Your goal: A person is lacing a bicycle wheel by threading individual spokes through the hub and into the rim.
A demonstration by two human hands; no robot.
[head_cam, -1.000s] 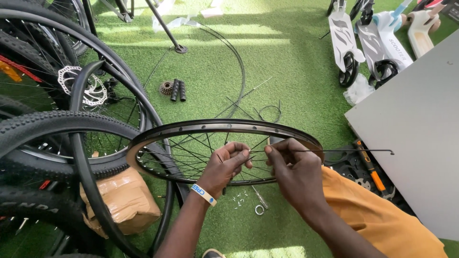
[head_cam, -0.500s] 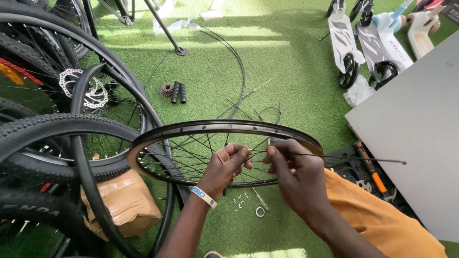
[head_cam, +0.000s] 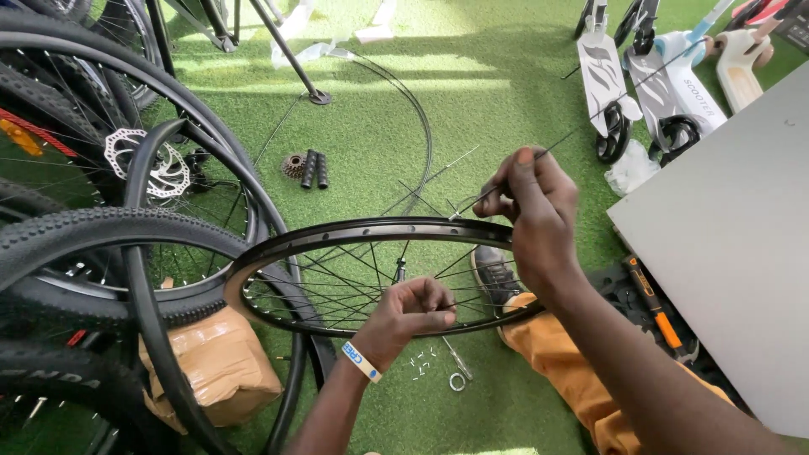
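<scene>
A bare black bicycle rim (head_cam: pixel 337 232) with thin spokes lies tilted in front of me over the green turf. My left hand (head_cam: pixel 409 316) is closed on the rim's near edge and the spokes there. My right hand (head_cam: pixel 531 202) is raised above the rim's far right edge, pinching a long thin spoke (head_cam: pixel 624 93) that slants up to the right. A hub (head_cam: pixel 399 271) shows at the wheel's centre. Small spoke nipples (head_cam: pixel 420 362) and a spanner (head_cam: pixel 457 366) lie on the turf under the rim.
Mounted bicycle tyres (head_cam: pixel 101 244) crowd the left, with a brake disc (head_cam: pixel 139 164) and a paper-wrapped parcel (head_cam: pixel 211 362). A cassette and black grips (head_cam: pixel 308 168) lie beyond. Scooters (head_cam: pixel 624 84) stand at the far right, a grey board (head_cam: pixel 733 244) beside my orange trouser leg (head_cam: pixel 573 371).
My right hand has lifted from the rim's near edge up and to the right, drawing the long spoke out with it. My left hand stays on the rim.
</scene>
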